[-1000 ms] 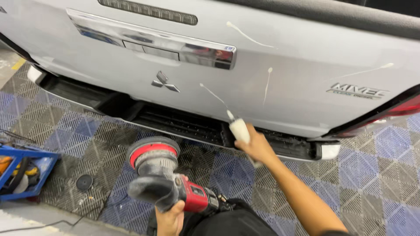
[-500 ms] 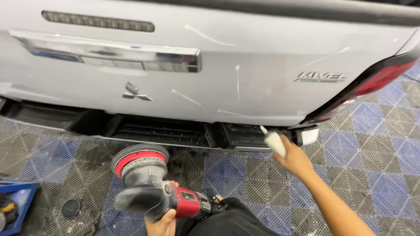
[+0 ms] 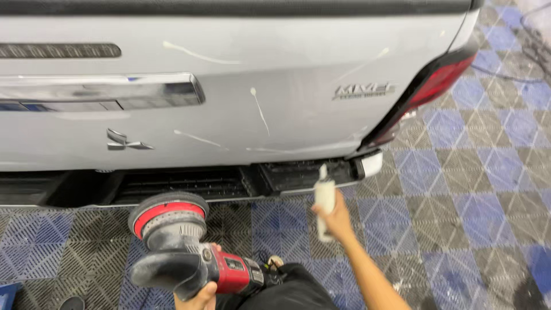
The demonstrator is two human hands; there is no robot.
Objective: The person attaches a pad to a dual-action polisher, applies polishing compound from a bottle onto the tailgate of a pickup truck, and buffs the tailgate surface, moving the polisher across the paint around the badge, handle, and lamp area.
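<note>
— What do the hands hold?

— The right hand (image 3: 336,221) grips a white squeeze bottle (image 3: 325,201), nozzle up, just below the bumper (image 3: 298,175). The left hand (image 3: 198,295) clasps a red and grey polisher (image 3: 183,252) at the near edge, its round pad towards the car.

— And the car?

— The silver tailgate (image 3: 287,109) fills the far side, streaked with thin white lines of polish (image 3: 259,109). A red tail light (image 3: 436,83) sits right, above blue and grey floor tiles (image 3: 488,189).

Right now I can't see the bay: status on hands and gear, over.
Left hand grips red polisher, pad up. Right hand holds white bottle, nozzle up, clear of the tailgate. White streaks on the panel. Nothing between.
</note>
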